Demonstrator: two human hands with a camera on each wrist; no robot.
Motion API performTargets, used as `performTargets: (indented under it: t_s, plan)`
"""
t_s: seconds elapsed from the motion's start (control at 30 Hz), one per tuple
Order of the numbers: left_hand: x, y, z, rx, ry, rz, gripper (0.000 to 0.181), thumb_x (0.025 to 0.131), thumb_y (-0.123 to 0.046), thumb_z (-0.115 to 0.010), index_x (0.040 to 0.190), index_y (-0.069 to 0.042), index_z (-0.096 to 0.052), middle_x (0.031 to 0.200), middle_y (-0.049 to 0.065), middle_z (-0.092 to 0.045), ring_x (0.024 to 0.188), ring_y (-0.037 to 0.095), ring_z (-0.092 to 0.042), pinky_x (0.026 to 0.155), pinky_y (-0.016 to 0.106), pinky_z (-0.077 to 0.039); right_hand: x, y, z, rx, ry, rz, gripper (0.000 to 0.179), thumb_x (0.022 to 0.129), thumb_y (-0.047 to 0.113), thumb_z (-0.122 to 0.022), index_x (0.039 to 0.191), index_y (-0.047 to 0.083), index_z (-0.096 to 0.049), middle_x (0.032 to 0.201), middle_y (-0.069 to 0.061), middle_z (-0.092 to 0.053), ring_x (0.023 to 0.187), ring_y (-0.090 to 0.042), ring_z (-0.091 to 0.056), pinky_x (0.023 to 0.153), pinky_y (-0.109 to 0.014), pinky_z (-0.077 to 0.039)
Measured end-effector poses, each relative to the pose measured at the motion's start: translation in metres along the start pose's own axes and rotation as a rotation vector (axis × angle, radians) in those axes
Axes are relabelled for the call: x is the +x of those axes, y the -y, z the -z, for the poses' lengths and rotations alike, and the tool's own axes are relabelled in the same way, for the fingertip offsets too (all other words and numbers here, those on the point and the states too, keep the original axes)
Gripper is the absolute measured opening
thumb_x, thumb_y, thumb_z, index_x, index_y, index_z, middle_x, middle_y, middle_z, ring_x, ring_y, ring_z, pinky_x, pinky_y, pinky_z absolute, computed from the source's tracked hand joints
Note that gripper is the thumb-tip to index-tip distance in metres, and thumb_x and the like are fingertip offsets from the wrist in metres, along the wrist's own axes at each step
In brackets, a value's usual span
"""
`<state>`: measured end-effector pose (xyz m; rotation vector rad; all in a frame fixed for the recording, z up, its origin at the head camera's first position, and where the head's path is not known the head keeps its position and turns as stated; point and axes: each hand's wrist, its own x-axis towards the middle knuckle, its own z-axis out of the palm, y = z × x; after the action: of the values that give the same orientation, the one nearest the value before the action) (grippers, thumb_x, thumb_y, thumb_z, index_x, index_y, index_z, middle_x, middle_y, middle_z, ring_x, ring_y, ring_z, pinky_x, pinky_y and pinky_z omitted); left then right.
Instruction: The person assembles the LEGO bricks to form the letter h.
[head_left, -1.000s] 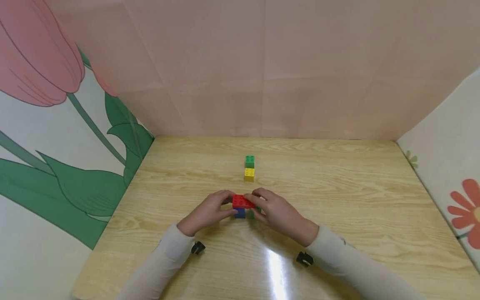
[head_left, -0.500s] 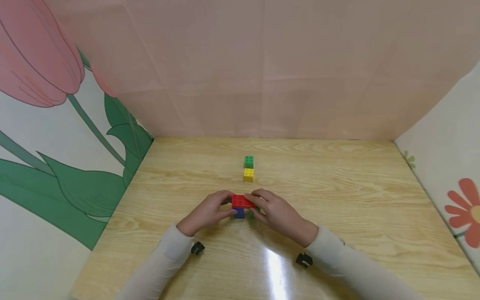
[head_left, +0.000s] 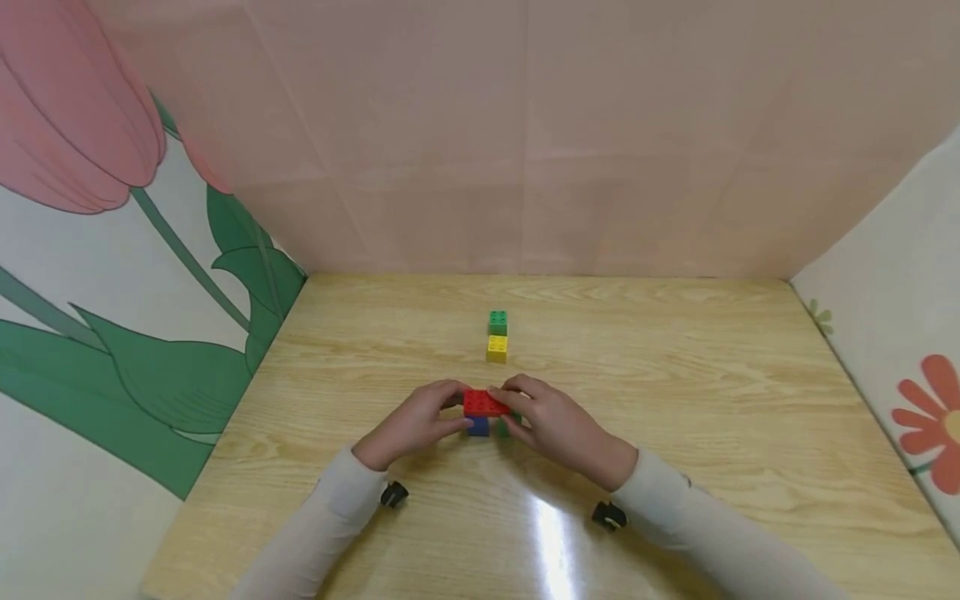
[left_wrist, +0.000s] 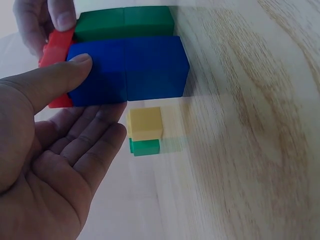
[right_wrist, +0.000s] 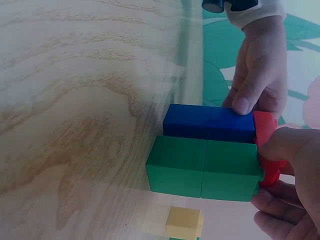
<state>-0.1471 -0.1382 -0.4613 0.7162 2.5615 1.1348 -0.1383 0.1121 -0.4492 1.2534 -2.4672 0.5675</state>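
Note:
A red toy building brick (head_left: 477,403) lies across the tops of two stacks standing side by side. One is a stack of two blue bricks (left_wrist: 155,67); the other is a stack of two green bricks (right_wrist: 200,167). My left hand (head_left: 416,423) pinches the upper blue brick, thumb on its near face and fingers behind. At the other end, my right hand (head_left: 558,425) grips the red brick between thumb and fingers. Studs on the green stack show beside the red brick in the right wrist view. Fingers partly cover the red brick's right end.
Behind the stacks, a yellow brick (head_left: 497,350) sits on the wooden table (head_left: 675,358), with a separate green brick (head_left: 498,322) just beyond it. A pink wall (head_left: 525,167) closes off the back, and flower-painted panels (head_left: 885,333) stand at both sides.
Both hands keep their hold on the bricks. Only a very slight shift of the whole head view is visible.

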Motion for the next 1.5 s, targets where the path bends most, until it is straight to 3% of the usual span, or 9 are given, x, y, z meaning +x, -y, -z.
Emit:
performTargets:
  t_s: [0.77, 1.07, 1.5]
  plan:
    - [0.001, 0.001, 0.001, -0.016, -0.004, 0.005, 0.035, 0.092, -0.02, -0.07, 0.124, -0.011, -0.059, 0.122, 0.0, -0.062, 0.115, 0.017, -0.06, 0.097, 0.034, -0.05, 0.014, 0.003, 0.011, -0.003, 0.102, -0.032, 0.038, 0.085, 0.016, -0.076, 0.122, 0.007, -0.068, 0.099, 0.0, -0.061, 0.078, -0.006, -0.055, 0.065, -0.02, -0.052]
    - [0.002, -0.001, 0.001, -0.02, -0.005, -0.001, 0.033, 0.091, -0.02, -0.07, 0.122, -0.012, -0.06, 0.12, 0.0, -0.062, 0.115, 0.016, -0.06, 0.097, 0.033, -0.049, 0.013, 0.001, 0.009, 0.038, 0.102, -0.066, 0.037, 0.085, 0.014, -0.075, 0.121, 0.008, -0.069, 0.1, 0.002, -0.061, 0.076, -0.006, -0.055, 0.064, -0.018, -0.051]
    - [0.001, 0.0, -0.003, -0.013, -0.005, -0.011, 0.032, 0.091, -0.017, -0.071, 0.121, -0.011, -0.06, 0.119, -0.001, -0.063, 0.115, 0.016, -0.06, 0.097, 0.03, -0.049, 0.009, 0.001, 0.01, 0.027, 0.104, -0.036, 0.039, 0.085, 0.018, -0.077, 0.122, 0.009, -0.068, 0.099, 0.002, -0.061, 0.075, -0.005, -0.055, 0.064, -0.017, -0.051]
